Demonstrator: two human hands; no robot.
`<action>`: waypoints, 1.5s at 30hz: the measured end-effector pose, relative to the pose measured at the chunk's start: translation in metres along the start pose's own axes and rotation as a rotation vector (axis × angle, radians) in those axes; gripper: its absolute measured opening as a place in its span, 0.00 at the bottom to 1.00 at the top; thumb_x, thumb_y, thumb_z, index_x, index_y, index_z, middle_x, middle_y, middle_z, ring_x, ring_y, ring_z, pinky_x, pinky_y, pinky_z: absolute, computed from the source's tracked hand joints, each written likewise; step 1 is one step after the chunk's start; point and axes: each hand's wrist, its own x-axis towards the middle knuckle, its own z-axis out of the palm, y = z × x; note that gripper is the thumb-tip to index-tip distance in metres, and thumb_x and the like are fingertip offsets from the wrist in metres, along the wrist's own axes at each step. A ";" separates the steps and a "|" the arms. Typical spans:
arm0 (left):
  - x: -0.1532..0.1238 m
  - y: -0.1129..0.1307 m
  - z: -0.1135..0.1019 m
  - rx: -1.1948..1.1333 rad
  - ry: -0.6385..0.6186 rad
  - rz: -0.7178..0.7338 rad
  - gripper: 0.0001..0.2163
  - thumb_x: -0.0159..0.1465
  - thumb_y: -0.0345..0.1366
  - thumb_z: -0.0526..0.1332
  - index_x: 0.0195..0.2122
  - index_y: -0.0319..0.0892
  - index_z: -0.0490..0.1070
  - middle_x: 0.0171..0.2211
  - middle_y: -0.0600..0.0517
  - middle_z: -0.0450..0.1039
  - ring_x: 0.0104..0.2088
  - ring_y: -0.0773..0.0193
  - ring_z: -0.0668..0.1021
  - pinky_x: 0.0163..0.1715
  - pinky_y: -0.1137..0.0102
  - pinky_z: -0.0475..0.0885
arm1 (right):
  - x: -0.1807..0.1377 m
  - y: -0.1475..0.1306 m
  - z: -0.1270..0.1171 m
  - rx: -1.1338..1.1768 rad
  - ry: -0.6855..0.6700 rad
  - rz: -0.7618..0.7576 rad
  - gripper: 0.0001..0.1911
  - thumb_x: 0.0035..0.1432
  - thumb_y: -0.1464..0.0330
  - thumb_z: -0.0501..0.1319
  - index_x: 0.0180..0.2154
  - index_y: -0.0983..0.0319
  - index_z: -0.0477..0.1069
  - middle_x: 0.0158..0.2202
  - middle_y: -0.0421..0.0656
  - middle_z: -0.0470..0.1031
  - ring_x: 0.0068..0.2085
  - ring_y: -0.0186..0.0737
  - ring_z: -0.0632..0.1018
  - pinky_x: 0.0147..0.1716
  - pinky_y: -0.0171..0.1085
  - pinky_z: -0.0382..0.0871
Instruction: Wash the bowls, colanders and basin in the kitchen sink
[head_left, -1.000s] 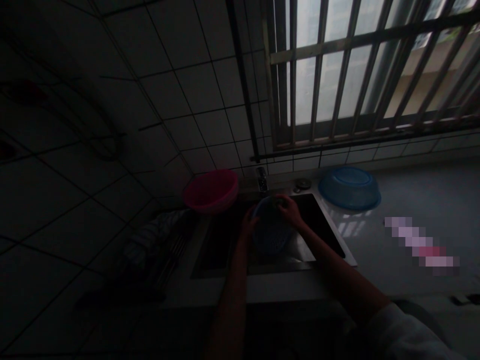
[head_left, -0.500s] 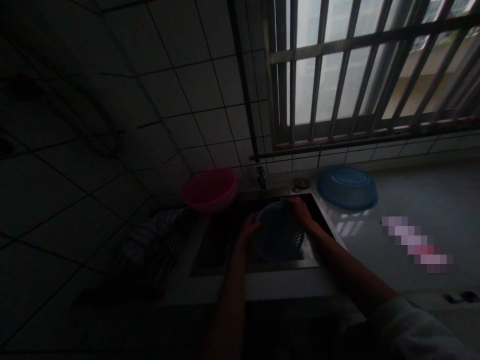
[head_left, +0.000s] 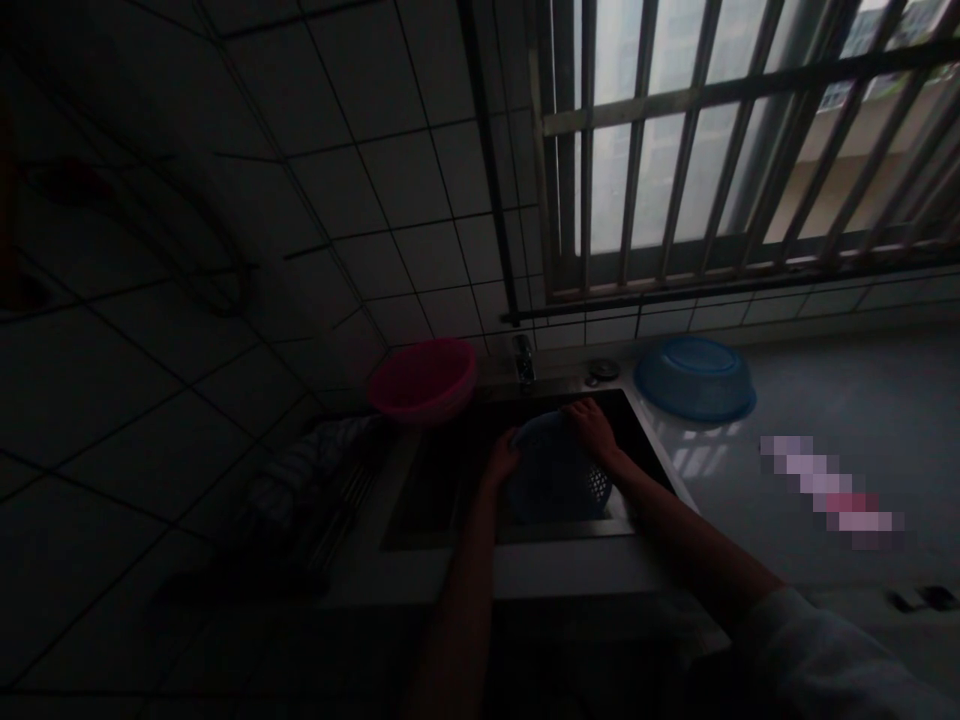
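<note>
The tiled wall (head_left: 322, 90) was the biggest thing, filling the upper left of the frame. A window with bars (head_left: 637, 108) took up the upper right. Below it, a pale worktop (head_left: 825, 390) ran off to the right edge. The sink (head_left: 547, 533) was set into it, near the lower middle.

A blue tub (head_left: 695, 378) sat upside down just right of the sink. A pink tub (head_left: 424, 382) sat at the sink's back left corner, open side up. Neither was being touched.

The blue basket with holes (head_left: 559, 470) was in the middle of the sink area, tipped a little. The left hand (head_left: 501, 460) held its left rim, and the right hand (head_left: 592, 430) held its upper right rim. So each grip was closed on the basket.

The work looked part-way done: the basket was at the sink but not yet put down. It was too dark to tell if anything was inside, or if the small tap (head_left: 524, 360) behind was running.
</note>
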 end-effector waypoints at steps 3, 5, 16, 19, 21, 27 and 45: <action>-0.007 0.011 0.007 0.188 0.020 0.070 0.23 0.58 0.24 0.66 0.55 0.43 0.79 0.55 0.44 0.82 0.55 0.53 0.82 0.61 0.57 0.74 | -0.002 -0.014 0.004 -0.020 -0.006 -0.112 0.19 0.69 0.77 0.59 0.56 0.59 0.79 0.52 0.50 0.80 0.55 0.53 0.72 0.57 0.44 0.68; -0.009 0.019 0.011 0.289 0.026 0.072 0.21 0.63 0.26 0.66 0.57 0.44 0.79 0.57 0.45 0.82 0.56 0.55 0.82 0.61 0.60 0.73 | -0.003 -0.026 0.006 -0.016 -0.002 -0.187 0.19 0.69 0.77 0.60 0.57 0.60 0.78 0.53 0.49 0.80 0.56 0.52 0.72 0.58 0.44 0.69; -0.006 0.027 -0.008 0.366 0.358 -0.056 0.17 0.76 0.35 0.55 0.60 0.42 0.78 0.57 0.42 0.82 0.56 0.55 0.83 0.58 0.64 0.75 | -0.004 0.024 0.007 0.193 0.237 0.144 0.19 0.68 0.75 0.59 0.56 0.62 0.80 0.54 0.53 0.80 0.52 0.51 0.76 0.55 0.46 0.72; -0.008 0.032 -0.006 0.410 0.329 -0.061 0.17 0.76 0.35 0.56 0.61 0.42 0.77 0.56 0.42 0.82 0.56 0.54 0.83 0.57 0.63 0.75 | -0.006 0.027 0.012 0.247 0.239 0.140 0.20 0.68 0.76 0.58 0.57 0.62 0.80 0.56 0.53 0.80 0.53 0.49 0.78 0.56 0.44 0.73; -0.010 0.035 0.001 0.444 0.267 -0.045 0.17 0.75 0.32 0.56 0.62 0.44 0.77 0.57 0.44 0.82 0.56 0.55 0.83 0.59 0.63 0.75 | -0.006 0.013 0.019 0.283 0.253 0.034 0.24 0.67 0.78 0.57 0.61 0.60 0.78 0.59 0.52 0.79 0.57 0.48 0.78 0.58 0.44 0.73; -0.014 0.037 0.013 0.472 0.114 0.084 0.21 0.71 0.25 0.57 0.60 0.48 0.79 0.60 0.49 0.81 0.59 0.59 0.81 0.64 0.65 0.72 | -0.003 -0.025 0.034 0.393 0.150 -0.267 0.31 0.64 0.80 0.54 0.63 0.55 0.76 0.64 0.45 0.77 0.62 0.43 0.78 0.63 0.43 0.73; -0.014 0.034 0.013 0.520 0.082 0.003 0.17 0.73 0.30 0.57 0.58 0.45 0.80 0.55 0.45 0.83 0.55 0.55 0.83 0.59 0.64 0.74 | -0.002 -0.025 0.037 0.411 0.168 -0.269 0.26 0.65 0.77 0.59 0.62 0.58 0.76 0.60 0.47 0.81 0.59 0.42 0.82 0.61 0.42 0.75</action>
